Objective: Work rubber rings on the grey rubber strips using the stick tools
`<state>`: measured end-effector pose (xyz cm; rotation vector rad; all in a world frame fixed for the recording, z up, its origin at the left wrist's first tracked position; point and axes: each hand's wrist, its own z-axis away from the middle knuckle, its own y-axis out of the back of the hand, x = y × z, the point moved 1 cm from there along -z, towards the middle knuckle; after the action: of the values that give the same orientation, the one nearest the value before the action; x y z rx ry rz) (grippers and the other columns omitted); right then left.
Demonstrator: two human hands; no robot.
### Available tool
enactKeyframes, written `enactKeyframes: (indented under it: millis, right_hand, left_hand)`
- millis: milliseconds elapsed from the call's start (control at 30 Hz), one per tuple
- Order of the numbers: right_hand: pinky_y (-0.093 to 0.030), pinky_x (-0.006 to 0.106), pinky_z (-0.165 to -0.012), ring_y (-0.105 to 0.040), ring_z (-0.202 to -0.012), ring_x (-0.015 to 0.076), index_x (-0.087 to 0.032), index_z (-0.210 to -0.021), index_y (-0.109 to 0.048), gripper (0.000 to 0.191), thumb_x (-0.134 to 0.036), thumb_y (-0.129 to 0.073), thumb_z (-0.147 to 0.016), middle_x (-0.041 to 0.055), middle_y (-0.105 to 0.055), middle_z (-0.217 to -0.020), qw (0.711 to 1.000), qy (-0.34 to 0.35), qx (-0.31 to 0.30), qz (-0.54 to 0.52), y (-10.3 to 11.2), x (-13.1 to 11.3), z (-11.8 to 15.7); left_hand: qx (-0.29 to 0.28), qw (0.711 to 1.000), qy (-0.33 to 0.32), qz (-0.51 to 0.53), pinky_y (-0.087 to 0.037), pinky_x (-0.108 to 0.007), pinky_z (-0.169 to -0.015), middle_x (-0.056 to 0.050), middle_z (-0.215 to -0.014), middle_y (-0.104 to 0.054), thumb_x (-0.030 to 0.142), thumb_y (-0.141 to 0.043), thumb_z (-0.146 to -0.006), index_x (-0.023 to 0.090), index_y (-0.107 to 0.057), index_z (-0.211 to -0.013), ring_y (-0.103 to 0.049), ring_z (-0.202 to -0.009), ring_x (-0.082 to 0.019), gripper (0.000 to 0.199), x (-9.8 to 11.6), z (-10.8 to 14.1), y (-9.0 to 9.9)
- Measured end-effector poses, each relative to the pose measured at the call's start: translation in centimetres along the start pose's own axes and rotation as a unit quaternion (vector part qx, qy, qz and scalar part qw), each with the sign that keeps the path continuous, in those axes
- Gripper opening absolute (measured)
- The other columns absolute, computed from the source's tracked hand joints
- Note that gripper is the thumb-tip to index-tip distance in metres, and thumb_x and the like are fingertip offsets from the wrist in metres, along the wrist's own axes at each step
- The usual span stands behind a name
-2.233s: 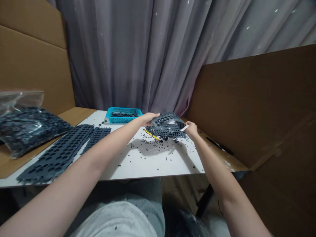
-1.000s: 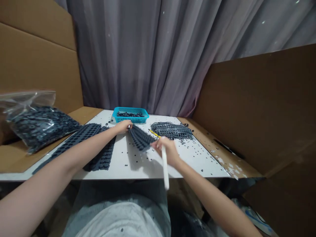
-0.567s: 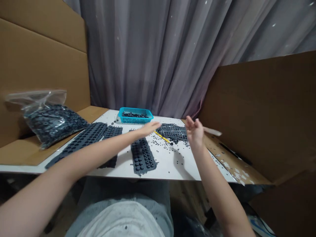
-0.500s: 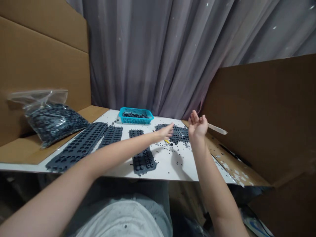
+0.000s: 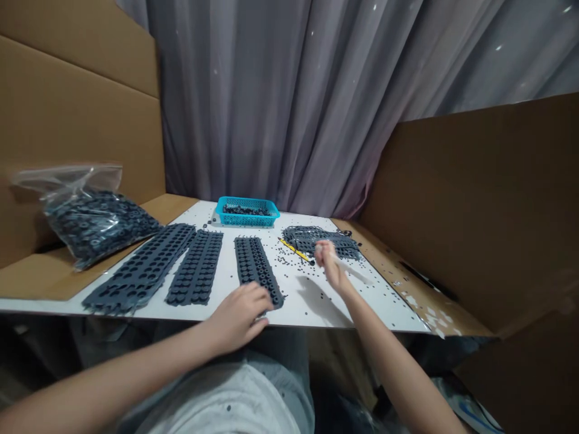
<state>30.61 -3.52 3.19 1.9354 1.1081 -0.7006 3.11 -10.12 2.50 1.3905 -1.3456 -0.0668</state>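
Note:
My left hand (image 5: 242,313) is at the near end of a dark grey moulded rubber sheet (image 5: 253,259) set with rows of small round parts. Its fingers bend over the sheet's near end and the thumb stands apart; what lies under the fingertips is hidden. My right hand (image 5: 332,265) is raised over the right part of the table, closed round a pale flat stick (image 5: 355,271) blurred by motion. Behind that hand lies a pile of dark perforated sheets (image 5: 301,235), with a yellow strip (image 5: 294,249) beside it.
Further left lie a second studded sheet (image 5: 194,268) and long sheets with holes (image 5: 142,265). A blue basket (image 5: 248,220) of dark small parts stands at the back. A clear bag (image 5: 104,223) of dark rings rests left. Small dark bits litter the white table (image 5: 289,313); cardboard walls (image 5: 474,211) flank it.
My left hand has drawn back from near the pile to the near end of the middle sheet. My right hand has turned over, lowered and moved left, its fingers closing round the stick.

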Motion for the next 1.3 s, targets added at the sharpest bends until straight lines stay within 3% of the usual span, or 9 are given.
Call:
enactKeyframes:
  millis: [200, 400, 600, 733, 900, 1033, 1100, 1167, 1300]
  right_hand:
    - [-0.045, 0.025, -0.059, -0.056, -0.062, 0.0138, -0.018, -0.078, -0.068, 0.023, -0.039, -0.059, -0.082, 0.0004, -0.063, -0.067, 0.983, -0.059, -0.166, -0.045, -6.9, -3.4, 6.4]
    - [-0.053, 0.030, -0.067, -0.066, -0.072, 0.0191, -0.019, -0.089, -0.073, 0.025, -0.040, -0.065, -0.078, 0.0062, -0.070, -0.081, 0.986, -0.096, -0.059, -0.120, -7.5, -3.3, 6.7]
    - [-0.054, 0.031, -0.070, -0.067, -0.078, 0.0200, -0.020, -0.092, -0.073, 0.026, -0.041, -0.066, -0.079, 0.0072, -0.072, -0.087, 0.988, -0.094, -0.062, -0.104, -7.4, -2.9, 7.0]
    - [-0.054, 0.034, -0.077, -0.068, -0.081, 0.0214, -0.020, -0.093, -0.073, 0.026, -0.040, -0.067, -0.078, 0.0067, -0.073, -0.084, 0.986, -0.113, -0.034, -0.114, -7.2, -3.0, 7.1]
    - [-0.055, 0.036, -0.075, -0.070, -0.077, 0.0226, -0.021, -0.088, -0.073, 0.024, -0.041, -0.069, -0.074, 0.0054, -0.074, -0.077, 0.976, -0.154, 0.001, -0.153, -7.2, -4.5, 8.7]
    - [-0.056, 0.034, -0.071, -0.071, -0.075, 0.0224, -0.022, -0.084, -0.073, 0.022, -0.041, -0.072, -0.072, 0.0052, -0.074, -0.076, 0.967, -0.167, -0.013, -0.194, -7.9, -5.6, 10.8]
    - [-0.056, 0.033, -0.068, -0.070, -0.072, 0.0219, -0.022, -0.082, -0.073, 0.021, -0.040, -0.072, -0.072, 0.0051, -0.074, -0.074, 0.964, -0.175, -0.014, -0.199, -8.3, -5.8, 11.5]
    - [-0.056, 0.032, -0.066, -0.070, -0.070, 0.0215, -0.022, -0.080, -0.072, 0.021, -0.040, -0.073, -0.071, 0.0049, -0.074, -0.073, 0.964, -0.184, -0.014, -0.193, -8.7, -5.8, 11.9]
    - [-0.056, 0.031, -0.065, -0.069, -0.068, 0.0203, -0.022, -0.078, -0.072, 0.019, -0.040, -0.074, -0.070, 0.0036, -0.073, -0.070, 0.962, -0.192, 0.002, -0.193, -8.7, -5.5, 12.1]
  left_hand:
    - [0.085, 0.984, 0.002, -0.154, -0.047, -0.041, -0.088, -0.007, -0.112, -0.063, 0.015, -0.051, -0.086, 0.025, -0.058, -0.119, -0.056, -0.101, -0.025, 0.035, -2.3, 5.7, -3.9]
    - [0.082, 0.989, -0.006, -0.123, -0.048, -0.036, -0.076, -0.007, -0.092, -0.065, 0.015, -0.045, -0.090, 0.024, -0.066, -0.100, -0.056, -0.086, -0.022, 0.025, -2.5, 4.2, -2.8]
    - [-0.038, 0.994, -0.071, -0.072, -0.043, -0.025, -0.067, -0.005, -0.078, -0.059, 0.019, -0.040, -0.094, 0.019, -0.065, -0.083, -0.054, -0.077, -0.017, 0.028, -3.5, 2.6, 0.4]
    - [-0.016, 0.997, -0.070, -0.032, -0.044, -0.025, -0.069, -0.006, -0.081, -0.062, 0.018, -0.041, -0.092, 0.020, -0.066, -0.091, -0.057, -0.078, -0.017, 0.025, -3.8, 2.6, 2.1]
    - [0.067, 0.996, -0.032, 0.042, -0.047, -0.031, -0.074, -0.006, -0.084, -0.067, 0.017, -0.049, -0.088, 0.029, -0.069, -0.096, -0.060, -0.080, -0.021, 0.025, -2.4, 7.5, 3.3]
    - [0.119, 0.987, 0.046, 0.093, -0.050, -0.033, -0.070, -0.005, -0.081, -0.067, 0.019, -0.057, -0.083, 0.034, -0.070, -0.092, -0.061, -0.078, -0.023, 0.023, -2.9, 12.6, 0.6]
    - [0.231, 0.954, 0.131, 0.142, -0.051, -0.032, -0.070, -0.003, -0.083, -0.065, 0.022, -0.064, -0.079, 0.033, -0.068, -0.085, -0.061, -0.078, -0.022, 0.014, -4.0, 14.2, -1.6]
    - [0.351, 0.871, 0.237, 0.248, -0.052, -0.032, -0.072, -0.002, -0.086, -0.062, 0.030, -0.071, -0.073, 0.032, -0.063, -0.091, -0.062, -0.082, -0.022, 0.020, -5.1, 14.8, -3.7]
    - [0.247, 0.754, 0.352, 0.497, -0.049, -0.038, -0.088, -0.008, -0.103, -0.066, 0.046, -0.076, -0.067, 0.022, -0.062, -0.098, -0.062, -0.103, -0.027, 0.041, -6.2, 13.4, -5.9]
